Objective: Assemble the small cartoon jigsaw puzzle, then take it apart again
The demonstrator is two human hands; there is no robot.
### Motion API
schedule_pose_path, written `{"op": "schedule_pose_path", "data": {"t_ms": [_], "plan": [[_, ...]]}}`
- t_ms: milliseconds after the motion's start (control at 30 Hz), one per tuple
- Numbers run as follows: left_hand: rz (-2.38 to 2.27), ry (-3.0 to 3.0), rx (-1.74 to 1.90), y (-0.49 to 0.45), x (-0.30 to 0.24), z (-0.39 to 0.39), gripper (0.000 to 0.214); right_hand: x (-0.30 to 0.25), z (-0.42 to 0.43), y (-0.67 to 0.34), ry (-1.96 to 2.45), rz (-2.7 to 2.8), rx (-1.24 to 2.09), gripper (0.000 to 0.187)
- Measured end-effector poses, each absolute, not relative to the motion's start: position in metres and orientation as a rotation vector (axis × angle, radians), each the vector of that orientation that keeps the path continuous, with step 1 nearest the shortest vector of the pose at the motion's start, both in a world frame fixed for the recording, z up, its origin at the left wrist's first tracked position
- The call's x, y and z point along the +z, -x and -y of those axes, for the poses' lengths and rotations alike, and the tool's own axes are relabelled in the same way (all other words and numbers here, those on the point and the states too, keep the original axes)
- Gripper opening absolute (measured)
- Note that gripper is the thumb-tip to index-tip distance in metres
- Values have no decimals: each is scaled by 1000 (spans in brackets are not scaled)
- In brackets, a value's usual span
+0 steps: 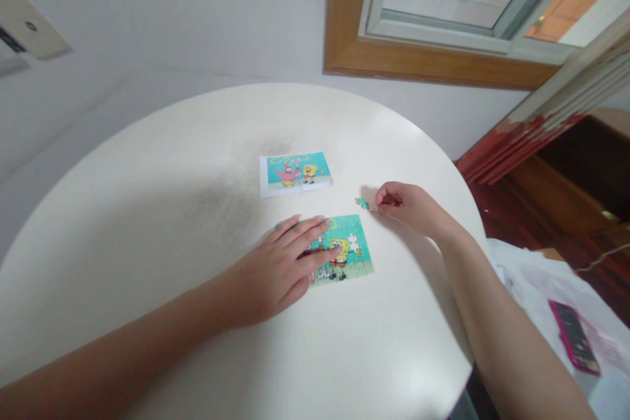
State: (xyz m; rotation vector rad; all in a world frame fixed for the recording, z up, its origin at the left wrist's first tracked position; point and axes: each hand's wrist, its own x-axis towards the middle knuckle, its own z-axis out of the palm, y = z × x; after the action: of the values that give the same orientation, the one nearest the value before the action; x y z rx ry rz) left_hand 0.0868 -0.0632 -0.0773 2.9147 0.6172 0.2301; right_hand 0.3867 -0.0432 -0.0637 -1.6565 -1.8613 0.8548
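Note:
A cartoon jigsaw puzzle (pixel 361 243), mostly assembled, lies on the white round table. White table shows through a gap in its upper right part. My left hand (pixel 280 269) rests flat across the puzzle's left side with fingers spread, hiding much of that half. To the right of the puzzle's top corner, my right hand (pixel 406 207) is closed in a pinch, its fingertips low over the tabletop on a small puzzle piece, partly hidden. Touching or just beside those fingertips are loose teal puzzle pieces (pixel 363 203). Behind the puzzle lies a reference picture card (pixel 298 170) with the same characters.
The white round table (pixel 147 223) meets a pale wall, with grey smudges left of the card. A wood-framed window (pixel 443 56) is behind. At lower right, a pink-edged phone (pixel 575 336) lies on a white covered surface, below a curtain (pixel 536 125).

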Motion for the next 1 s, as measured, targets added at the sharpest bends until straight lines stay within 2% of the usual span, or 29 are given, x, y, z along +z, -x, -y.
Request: {"op": "schedule_pose_path", "data": {"t_ms": [233,467,633,833,1000], "plan": [[-619,-2904,254,-86,-77,63,52,-63,43,-388,1582,1885,861,10],[-610,-2901,261,-87,-77,62,53,-70,41,-377,1636,1973,595,29],[-616,-2908,253,-86,-79,62,54,-73,40,-370,1566,2007,604,23],[-588,-2939,243,-86,-79,62,54,-69,41,-373,1472,2051,652,33],[-591,-2942,250,-86,-78,62,54,-71,40,-376,1526,2000,590,26]]}}
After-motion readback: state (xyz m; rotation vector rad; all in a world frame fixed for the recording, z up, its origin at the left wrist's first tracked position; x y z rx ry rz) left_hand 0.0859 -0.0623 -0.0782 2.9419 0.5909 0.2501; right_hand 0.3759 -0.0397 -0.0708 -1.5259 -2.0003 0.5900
